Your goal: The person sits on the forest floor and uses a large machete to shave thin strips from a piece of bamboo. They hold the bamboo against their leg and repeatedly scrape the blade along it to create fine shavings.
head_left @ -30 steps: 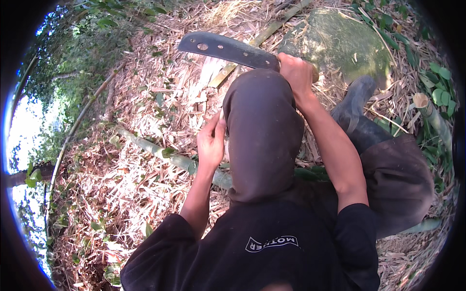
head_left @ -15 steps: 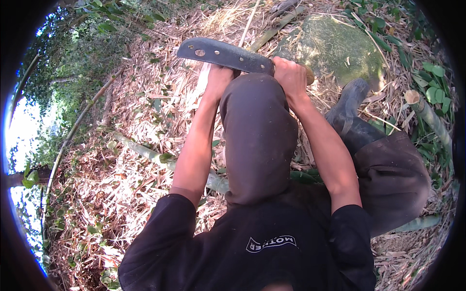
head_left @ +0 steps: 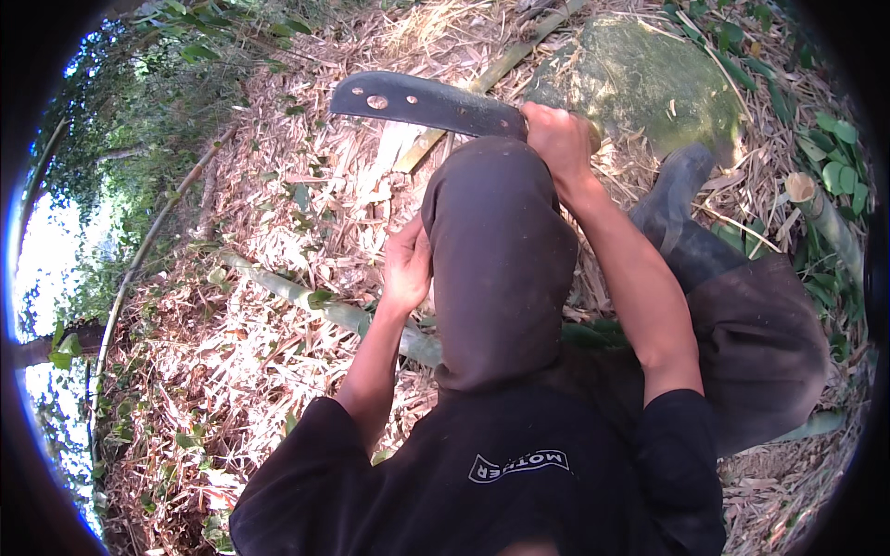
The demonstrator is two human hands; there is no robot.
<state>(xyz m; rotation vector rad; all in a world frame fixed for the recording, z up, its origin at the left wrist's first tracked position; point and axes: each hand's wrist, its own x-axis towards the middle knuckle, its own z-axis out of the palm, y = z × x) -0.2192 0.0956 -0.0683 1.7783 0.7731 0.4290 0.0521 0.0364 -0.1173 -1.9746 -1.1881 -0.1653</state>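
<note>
My right hand (head_left: 560, 141) is closed around the handle of a machete (head_left: 436, 107), just beyond my raised knee (head_left: 491, 213). The wide dark blade points left and has several holes near its tip and along its length. Under the blade passes a split bamboo strip (head_left: 425, 148), its pale end showing on the near side. My left hand (head_left: 408, 264) is against the left side of the raised leg, away from the blade. Its fingertips are hidden by the leg, and I cannot tell whether they hold anything.
A mossy rock (head_left: 640, 88) sits beyond my right hand, with my dark boot (head_left: 681, 199) near it. Cut bamboo poles lie at right (head_left: 825, 213) and at left (head_left: 306, 296). Dry leaf litter (head_left: 269, 371) covers the ground, and leafy plants (head_left: 839, 157) grow at far right.
My left hand has come back from below the blade to the side of my leg. The bamboo strip's near end now shows below the machete, which has barely moved.
</note>
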